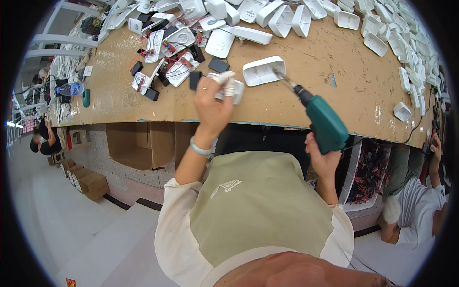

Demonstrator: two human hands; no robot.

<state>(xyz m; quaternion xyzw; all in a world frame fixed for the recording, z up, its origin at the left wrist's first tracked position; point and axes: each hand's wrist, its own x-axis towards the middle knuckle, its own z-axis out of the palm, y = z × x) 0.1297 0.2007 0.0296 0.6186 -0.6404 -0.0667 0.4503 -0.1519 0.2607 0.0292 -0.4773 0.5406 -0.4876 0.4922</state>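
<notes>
My right hand (324, 157) is wrapped round the handle of a green electric screwdriver (329, 125). Its metal tip reaches over the right end of an open white plastic housing (256, 75) lying on the table; I cannot tell whether it touches. My left hand (213, 101), with white coverings on some fingertips, is closed on a small white plastic part (238, 92), mostly hidden under the fingers. Beside these fingers is a small black box (195, 80); whether it is joined to the part is unclear. Another dark box (218, 65) lies just beyond.
White covers with red wires and black boxes (178, 71) are heaped at the left back. Many white housings (282, 21) pile along the far and right sides. A cardboard box (129, 143) sits below the table edge. Another person (416, 205) works at the right.
</notes>
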